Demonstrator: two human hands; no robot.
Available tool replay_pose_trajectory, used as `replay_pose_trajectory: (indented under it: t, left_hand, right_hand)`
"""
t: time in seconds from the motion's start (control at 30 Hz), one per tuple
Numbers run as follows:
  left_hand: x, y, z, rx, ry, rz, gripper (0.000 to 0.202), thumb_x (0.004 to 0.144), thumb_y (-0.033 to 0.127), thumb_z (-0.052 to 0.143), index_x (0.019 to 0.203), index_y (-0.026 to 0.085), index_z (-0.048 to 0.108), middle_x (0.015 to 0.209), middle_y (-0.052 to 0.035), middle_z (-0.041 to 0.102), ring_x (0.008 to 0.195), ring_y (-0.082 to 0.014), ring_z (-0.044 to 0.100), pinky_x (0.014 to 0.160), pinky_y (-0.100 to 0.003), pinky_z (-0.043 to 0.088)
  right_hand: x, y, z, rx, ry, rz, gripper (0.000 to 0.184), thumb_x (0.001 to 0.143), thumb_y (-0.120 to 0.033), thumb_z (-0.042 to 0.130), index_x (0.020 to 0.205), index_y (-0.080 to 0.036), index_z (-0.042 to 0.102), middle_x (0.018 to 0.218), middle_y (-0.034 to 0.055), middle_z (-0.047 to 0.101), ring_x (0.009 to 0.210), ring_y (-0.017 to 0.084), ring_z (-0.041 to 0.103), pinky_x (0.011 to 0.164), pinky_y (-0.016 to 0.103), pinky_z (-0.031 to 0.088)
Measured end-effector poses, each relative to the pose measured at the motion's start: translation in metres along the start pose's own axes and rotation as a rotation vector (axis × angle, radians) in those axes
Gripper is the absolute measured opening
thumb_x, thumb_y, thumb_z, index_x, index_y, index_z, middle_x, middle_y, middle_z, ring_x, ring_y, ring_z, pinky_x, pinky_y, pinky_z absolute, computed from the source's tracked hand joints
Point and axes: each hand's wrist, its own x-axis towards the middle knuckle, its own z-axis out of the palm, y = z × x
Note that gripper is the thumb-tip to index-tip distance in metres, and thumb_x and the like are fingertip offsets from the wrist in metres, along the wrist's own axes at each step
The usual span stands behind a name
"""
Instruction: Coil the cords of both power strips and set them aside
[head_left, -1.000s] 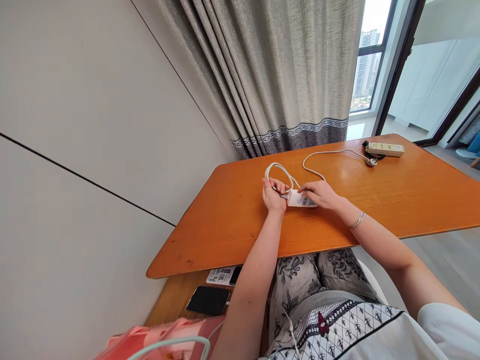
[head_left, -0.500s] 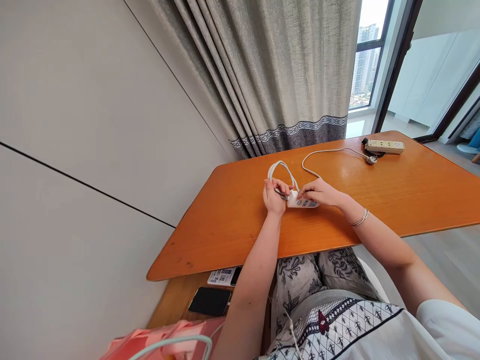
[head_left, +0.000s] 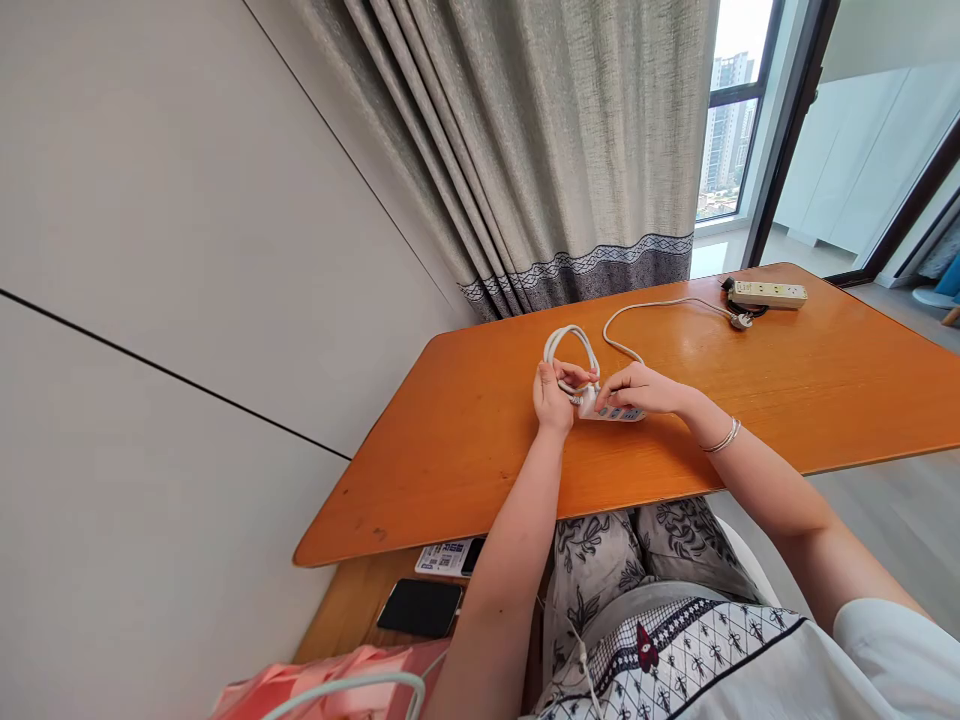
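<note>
A white power strip (head_left: 622, 412) lies on the wooden table in front of me, its row of sockets facing up. Its white cord (head_left: 570, 333) is looped in a coil at the strip's left end. My left hand (head_left: 556, 395) is closed around the lower part of that coil. Over the strip's top my right hand (head_left: 636, 388) is bent, fingertips down near its left end; whether they pinch the cord or the strip is hidden. From behind the right hand the cord's free end runs to a plug (head_left: 741, 321) at the back right.
Another power strip (head_left: 769, 294) with a black cord lies at the table's far right. The tabletop (head_left: 450, 440) ends at a wall on the left. Below it are a phone (head_left: 420, 607), a printed card (head_left: 442, 557) and a pink bag (head_left: 337, 680). A curtain (head_left: 585, 130) hangs behind.
The left hand and the cord coil have shifted slightly right, and the coil's loops have spread a little. The strip has moved slightly right with them.
</note>
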Motion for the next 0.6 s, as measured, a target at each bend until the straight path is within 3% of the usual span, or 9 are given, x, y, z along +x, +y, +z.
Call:
replay_pose_trajectory:
  t: [0.1,0.2,0.3,0.43,0.6]
  left_hand:
    - [-0.004,-0.007,-0.003,0.085,-0.03,0.03,0.054,0.085,0.065,0.063,0.062,0.019,0.049,0.053,0.0018,0.057,0.047,-0.0096,0.053,0.051,-0.02,0.044]
    - [-0.006,-0.012,-0.008,0.158,-0.081,0.157,0.054,0.08,0.064,0.069,0.06,0.018,0.053,0.051,0.0043,0.049,0.045,-0.0069,0.043,0.046,-0.017,0.036]
    - [-0.006,-0.014,-0.012,0.23,-0.084,0.217,0.05,0.083,0.059,0.07,0.06,0.017,0.055,0.053,0.0032,0.051,0.047,-0.0073,0.045,0.047,-0.018,0.036]
    - [-0.004,-0.012,-0.009,0.243,-0.048,0.089,0.04,0.092,0.047,0.065,0.065,0.018,0.057,0.052,0.0016,0.056,0.046,-0.0097,0.051,0.047,-0.02,0.038]
    - [-0.001,-0.001,0.003,0.049,0.009,-0.079,0.048,0.098,0.052,0.054,0.062,0.02,0.045,0.039,0.0073,0.039,0.032,-0.0074,0.034,0.042,-0.019,0.035]
  right_hand:
    - [0.0,-0.005,0.011,-0.106,0.005,-0.127,0.019,0.08,-0.018,0.052,0.093,-0.017,0.066,0.073,-0.002,0.061,0.062,0.011,0.049,0.064,0.024,0.04]
    - [-0.001,-0.008,0.021,-0.247,0.037,-0.206,0.018,0.087,-0.021,0.053,0.104,-0.02,0.056,0.067,-0.0058,0.054,0.057,0.011,0.043,0.062,0.025,0.036]
    - [-0.001,-0.01,0.023,-0.313,0.118,-0.217,0.021,0.088,-0.02,0.054,0.109,-0.019,0.051,0.065,-0.0069,0.055,0.054,0.012,0.044,0.062,0.024,0.035]
    - [-0.002,-0.008,0.011,-0.34,0.223,-0.187,0.031,0.09,-0.032,0.062,0.116,-0.018,0.053,0.07,-0.0048,0.06,0.058,0.012,0.051,0.063,0.024,0.037]
    - [-0.003,0.006,-0.013,-0.375,0.315,-0.221,0.028,0.084,-0.03,0.069,0.109,-0.019,0.063,0.08,-0.0001,0.061,0.07,0.014,0.055,0.067,0.026,0.043]
